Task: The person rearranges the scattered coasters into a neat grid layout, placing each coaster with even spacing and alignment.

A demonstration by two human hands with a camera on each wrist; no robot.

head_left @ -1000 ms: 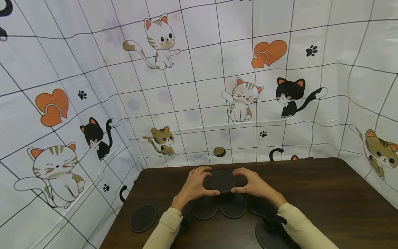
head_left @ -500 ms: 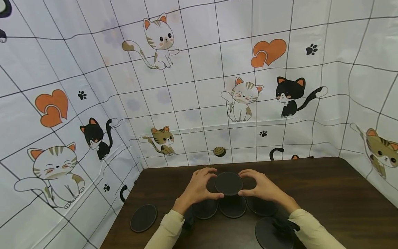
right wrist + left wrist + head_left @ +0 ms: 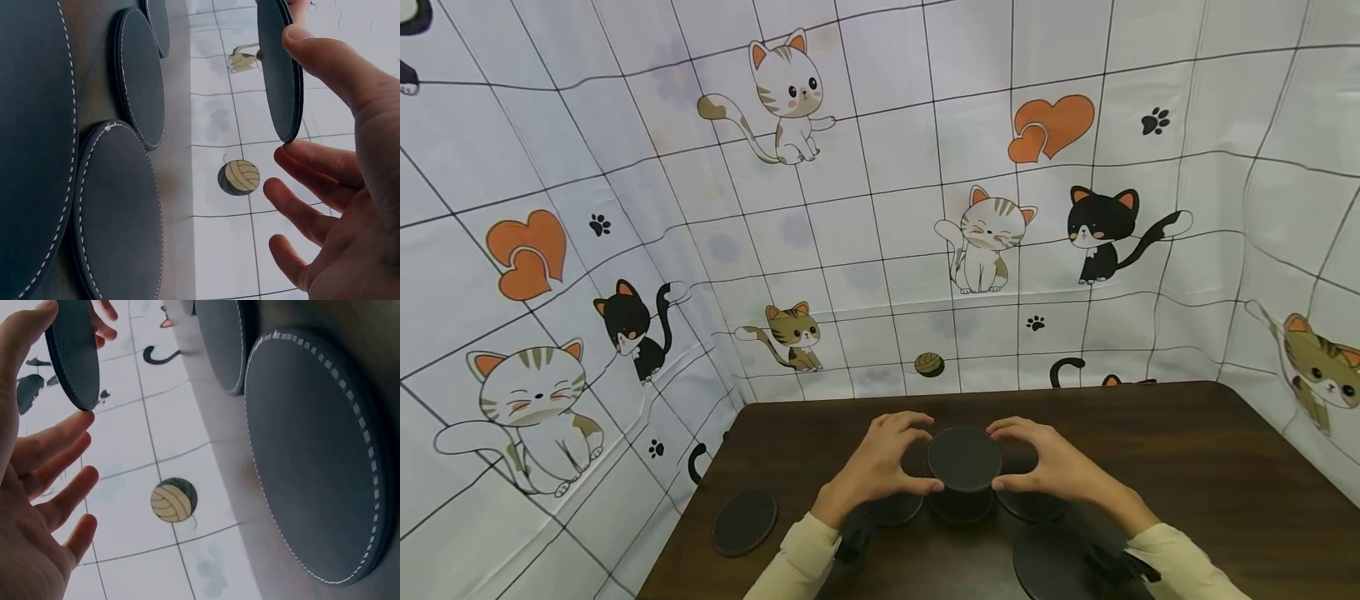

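Note:
Between both hands, above the table, is a round black coaster point(image 3: 965, 459). My left hand point(image 3: 883, 458) pinches its left edge with thumb and forefinger. My right hand point(image 3: 1052, 467) pinches the opposite edge in the same way. Both wrist views show the lifted coaster point(image 3: 76, 350) clear of the tabletop, its rim stitched in pale thread; the other fingers of each hand are spread off it. Below it lie a left coaster point(image 3: 892, 512), a middle coaster point(image 3: 960, 507) partly hidden by the held one, and a right coaster point(image 3: 1032, 506).
A separate coaster point(image 3: 745, 522) lies at the table's left side. A larger-looking black disc point(image 3: 1048, 562) lies near the front, partly under the right wrist's dark camera strap. The brown table point(image 3: 1225, 500) ends at a white cat-print curtain point(image 3: 880, 250) behind and beside it.
Both hands have brought the held coaster to the right and nearer to me, over the middle coaster. The coasters on the table have stayed put.

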